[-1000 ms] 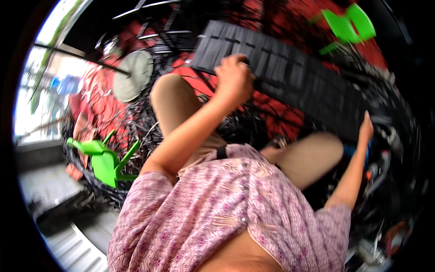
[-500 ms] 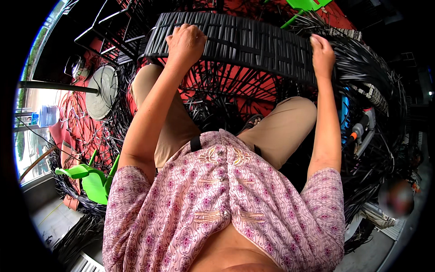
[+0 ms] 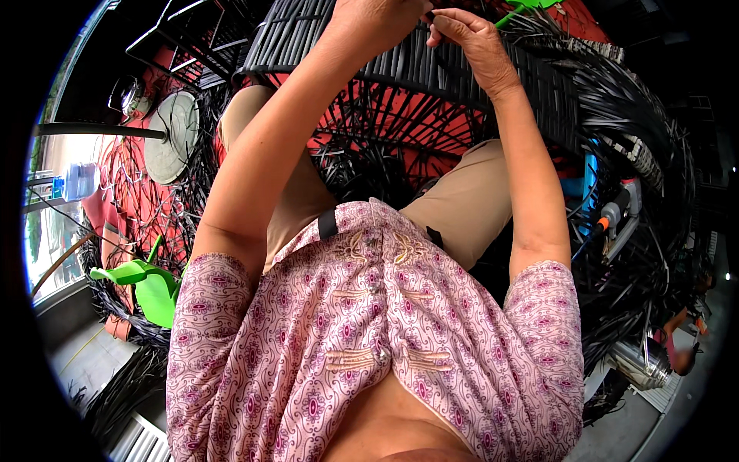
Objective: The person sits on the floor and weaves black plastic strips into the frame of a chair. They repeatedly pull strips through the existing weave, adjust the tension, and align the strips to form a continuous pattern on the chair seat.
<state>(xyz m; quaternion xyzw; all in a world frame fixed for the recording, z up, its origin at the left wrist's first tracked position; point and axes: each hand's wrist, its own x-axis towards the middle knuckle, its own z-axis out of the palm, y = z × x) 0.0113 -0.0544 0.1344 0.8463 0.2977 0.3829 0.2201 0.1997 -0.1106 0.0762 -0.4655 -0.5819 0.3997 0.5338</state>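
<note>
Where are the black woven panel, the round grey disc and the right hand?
Black woven panel (image 3: pixel 400 66), head view: its woven side.
Round grey disc (image 3: pixel 177 148), head view: its broad face.
Right hand (image 3: pixel 480 51), head view: its back.

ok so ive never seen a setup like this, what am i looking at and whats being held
There is no machine here, just a person's bare hands. A wide fisheye camera on the person's head looks down, so straight edges bend toward the rim.

The left hand, partly cut off by the upper edge, and the right hand meet at the fingertips, over a black woven piece in front of the knees. They seem to pinch something thin and dark, too small to make out.

Beyond the woven piece's right end lies a heap of black strips. More strips lie scattered over the red ground at left, near a green plastic chair.
</note>
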